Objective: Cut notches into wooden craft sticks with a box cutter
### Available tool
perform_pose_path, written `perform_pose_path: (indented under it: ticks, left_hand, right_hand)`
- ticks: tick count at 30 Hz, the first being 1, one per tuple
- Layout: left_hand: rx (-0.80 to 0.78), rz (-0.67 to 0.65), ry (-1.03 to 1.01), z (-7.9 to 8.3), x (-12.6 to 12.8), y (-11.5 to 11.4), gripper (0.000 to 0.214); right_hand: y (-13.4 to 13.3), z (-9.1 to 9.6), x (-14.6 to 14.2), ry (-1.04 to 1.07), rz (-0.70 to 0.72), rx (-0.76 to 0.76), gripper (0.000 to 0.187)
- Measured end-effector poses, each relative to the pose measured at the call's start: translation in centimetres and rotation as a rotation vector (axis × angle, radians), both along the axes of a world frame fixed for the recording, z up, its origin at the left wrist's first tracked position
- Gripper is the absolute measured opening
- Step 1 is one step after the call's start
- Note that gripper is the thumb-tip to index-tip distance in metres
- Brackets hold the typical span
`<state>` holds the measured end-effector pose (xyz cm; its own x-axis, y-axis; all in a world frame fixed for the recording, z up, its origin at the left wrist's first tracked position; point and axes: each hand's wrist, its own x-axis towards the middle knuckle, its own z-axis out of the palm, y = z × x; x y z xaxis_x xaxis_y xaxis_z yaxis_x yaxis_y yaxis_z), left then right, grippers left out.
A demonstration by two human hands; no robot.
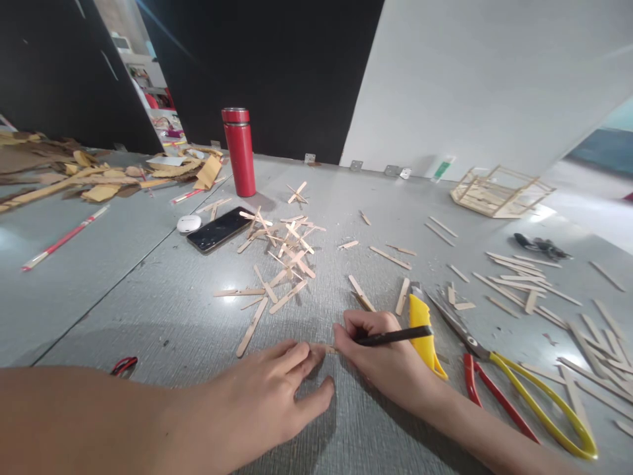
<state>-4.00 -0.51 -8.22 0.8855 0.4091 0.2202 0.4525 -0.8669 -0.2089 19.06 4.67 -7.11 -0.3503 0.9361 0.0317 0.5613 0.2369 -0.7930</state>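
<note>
Our left hand (pixel 277 396) lies open, fingertips (pixel 307 353) pinning the stick (pixel 322 348) to the table (pixel 148 297) so it cannot slide; just beside them our right hand (pixel 380 359) pinches the pen (pixel 395 337), tip on the stick.

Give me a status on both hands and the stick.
Left hand flat, pinning wooden stick to table. Right hand gripping black pen, tip at the stick. Yellow knife and scissors lie just right of that hand.

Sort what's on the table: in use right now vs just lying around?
In use: left hand pinning a wooden stick; right hand holding black pen.
Lying about: yellow knife, scissors, loose sticks, phone, red flask, cardboard scraps.
</note>
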Motion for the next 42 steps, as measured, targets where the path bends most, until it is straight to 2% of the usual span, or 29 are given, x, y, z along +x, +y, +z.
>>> perform_pose_path:
  ticks: [6,13,20,26,42]
  left_hand:
    - [-0.006,-0.001,0.003,-0.2,-0.1,0.0,0.039]
    - [-0.008,-0.001,0.033,0.6,0.1,0.0,0.04]
    - [-0.012,0.001,0.026,-0.2,0.2,-0.1,0.04]
    - [-0.002,0.008,0.009,-0.2,0.2,-0.1,0.045]
    - [0.011,0.009,-0.007,-0.4,0.1,-0.1,0.04]
  right_hand:
    - [-0.3,0.0,0.2,0.01,-0.014,-0.088,0.04]
    - [0.0,-0.2,0.4,0.069,-0.016,-0.169,0.039]
    - [-0.5,-0.3,0.1,0.166,-0.022,-0.204,0.041]
    - [-0.5,-0.7,-0.3,0.209,-0.04,-0.26,0.042]
    - [-0.5,-0.7,-0.4,0.191,-0.028,-0.237,0.046]
